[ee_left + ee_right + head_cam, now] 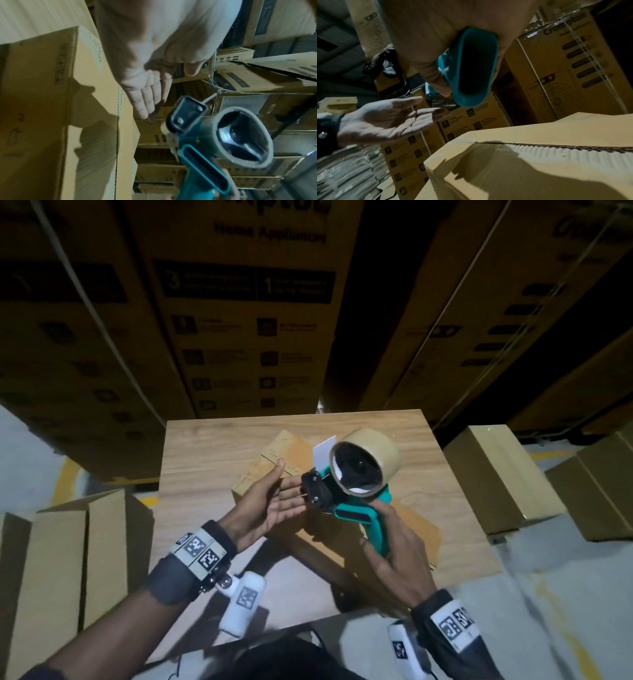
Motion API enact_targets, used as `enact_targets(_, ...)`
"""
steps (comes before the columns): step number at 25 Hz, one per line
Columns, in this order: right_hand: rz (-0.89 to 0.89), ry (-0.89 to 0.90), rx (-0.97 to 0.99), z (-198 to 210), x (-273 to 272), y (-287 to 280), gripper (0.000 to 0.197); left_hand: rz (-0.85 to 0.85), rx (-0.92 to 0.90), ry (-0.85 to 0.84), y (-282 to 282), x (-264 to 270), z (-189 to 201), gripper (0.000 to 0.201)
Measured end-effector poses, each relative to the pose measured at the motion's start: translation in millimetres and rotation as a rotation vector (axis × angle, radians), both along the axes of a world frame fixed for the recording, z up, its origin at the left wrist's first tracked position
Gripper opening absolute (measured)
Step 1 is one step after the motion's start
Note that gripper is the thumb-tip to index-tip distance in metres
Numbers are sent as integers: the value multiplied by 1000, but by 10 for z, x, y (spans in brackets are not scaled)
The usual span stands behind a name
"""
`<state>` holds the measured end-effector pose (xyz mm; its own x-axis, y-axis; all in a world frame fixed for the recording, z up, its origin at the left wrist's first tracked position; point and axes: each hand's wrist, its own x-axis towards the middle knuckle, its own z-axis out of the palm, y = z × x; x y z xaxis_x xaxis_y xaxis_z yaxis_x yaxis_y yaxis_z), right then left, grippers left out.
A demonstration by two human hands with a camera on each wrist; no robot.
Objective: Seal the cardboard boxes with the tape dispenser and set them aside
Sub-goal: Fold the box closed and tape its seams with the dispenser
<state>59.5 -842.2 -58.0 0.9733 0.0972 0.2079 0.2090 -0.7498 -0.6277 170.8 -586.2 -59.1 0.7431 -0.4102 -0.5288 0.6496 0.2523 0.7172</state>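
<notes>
Stacked cartons (246, 313) behind; table (205, 446) bearing a box (274, 453), flaps closed, contents unseen, seam showing in right wrist view. Dispenser (346, 491) with tape roll (370, 460) raised above box, handle gripped in curled right hand (394, 556). Left hand (270, 505) palm-up, fingers (291, 501) straight and together, tips at dispenser's front end; contact unclear.
</notes>
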Motion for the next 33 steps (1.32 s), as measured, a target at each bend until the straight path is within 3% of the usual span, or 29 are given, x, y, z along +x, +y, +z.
enact_targets(4,31,-64,-119,-8,33,201,70,18,-109,111,-90,-162,-32,83)
enact_targets(8,-7,-57,-119,-46,17,287,67,37,-200,225,-45,-169,-155,89)
enact_targets(13,-42,-63,-48,-100,-22,390,67,185,-168,403,18,-181,-340,52)
enact_targets(18,-90,-61,-15,-127,-59,477,63,158,-105,375,225,-100,-306,17)
enact_targets(27,-63,-63,-45,-87,-91,731,66,3,151,282,448,122,-340,15)
enact_targets(30,-47,-46,-43,-26,-110,802,64,76,109,285,462,117,-398,4)
enact_targets(33,-35,-42,-30,1,-93,840,64,166,103,294,473,113,-429,8)
